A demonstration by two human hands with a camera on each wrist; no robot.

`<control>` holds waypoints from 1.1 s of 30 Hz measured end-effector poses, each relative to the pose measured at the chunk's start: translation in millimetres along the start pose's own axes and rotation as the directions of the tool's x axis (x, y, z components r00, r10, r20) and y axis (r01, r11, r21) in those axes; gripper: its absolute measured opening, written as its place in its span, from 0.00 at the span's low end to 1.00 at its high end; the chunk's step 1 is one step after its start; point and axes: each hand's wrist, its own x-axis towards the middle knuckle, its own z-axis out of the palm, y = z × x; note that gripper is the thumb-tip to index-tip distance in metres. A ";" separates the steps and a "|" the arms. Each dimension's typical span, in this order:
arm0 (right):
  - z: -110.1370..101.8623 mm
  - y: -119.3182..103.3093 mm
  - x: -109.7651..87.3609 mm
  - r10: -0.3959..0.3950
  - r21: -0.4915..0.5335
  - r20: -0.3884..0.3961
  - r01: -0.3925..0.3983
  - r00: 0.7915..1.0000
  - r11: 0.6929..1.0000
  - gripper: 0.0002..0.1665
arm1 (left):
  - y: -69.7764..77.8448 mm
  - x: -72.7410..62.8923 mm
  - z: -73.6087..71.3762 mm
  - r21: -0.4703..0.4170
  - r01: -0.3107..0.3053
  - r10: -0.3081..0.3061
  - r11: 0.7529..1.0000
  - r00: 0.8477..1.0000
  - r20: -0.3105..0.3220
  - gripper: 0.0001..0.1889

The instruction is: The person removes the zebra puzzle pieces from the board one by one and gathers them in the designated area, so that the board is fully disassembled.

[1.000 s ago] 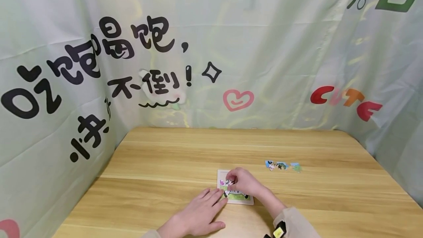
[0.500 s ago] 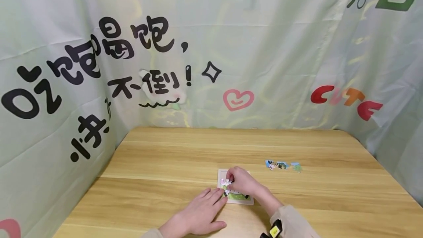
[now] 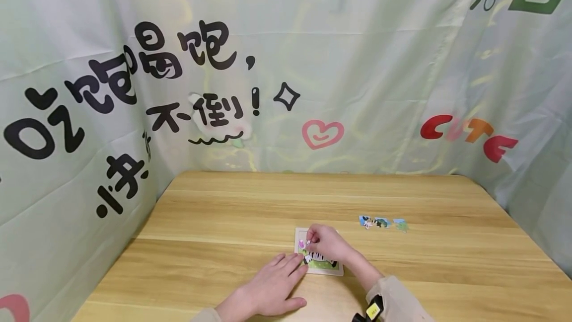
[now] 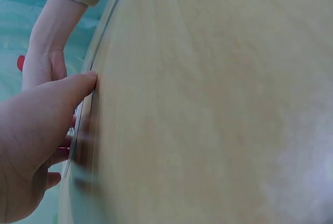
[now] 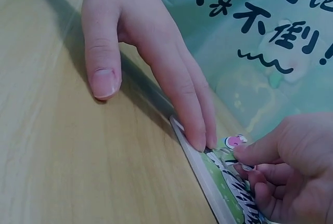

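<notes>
A small jigsaw board [image 3: 298, 236] with a pale frame lies near the front of the table, showing part of a zebra picture on green. My left hand [image 3: 277, 284] lies over its left side, fingers straight and fingertips resting on the edge, thumb spread on the table. Over the board's upper part, my right hand [image 3: 330, 243] pinches a jigsaw piece [image 5: 235, 141] with a pink patch between thumb and fingers. In the right wrist view the piece is tilted close over the picture, partly hidden by the thumb. The right hand covers the board's upper right area.
Loose jigsaw pieces lie in a row behind and right of the board: a dark-and-blue one [image 3: 365, 222], a green-brown one [image 3: 382, 223] and a blue-green one [image 3: 400, 225]. Printed cloth [image 3: 286, 63] walls off the wooden table [image 3: 214, 222] at the back and sides.
The right fingers turn and shift the pinched piece slightly, and more zebra stripes show below them. My left hand stays on the board's edge.
</notes>
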 end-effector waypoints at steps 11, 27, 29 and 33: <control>-7.2 7.9 0.6 0.010 0.112 -0.011 -0.008 1.000 0.994 0.06 | -0.7 0.3 -4.0 0.001 0.010 -0.010 1.000 1.000 0.011 0.37; -53.2 44.5 -31.6 0.169 0.316 -0.119 -0.124 0.978 0.941 0.12 | 0.9 -0.3 -3.8 -0.012 0.014 -0.014 1.000 1.000 0.018 0.37; -61.0 50.8 -36.9 0.200 0.313 -0.143 -0.148 0.969 0.938 0.12 | 0.7 -0.3 -3.4 -0.013 0.011 -0.011 1.000 1.000 0.014 0.37; -76.8 61.2 -47.1 0.227 0.294 -0.159 -0.173 0.961 0.940 0.13 | 0.2 -0.3 -2.0 -0.013 0.008 -0.007 1.000 1.000 0.005 0.37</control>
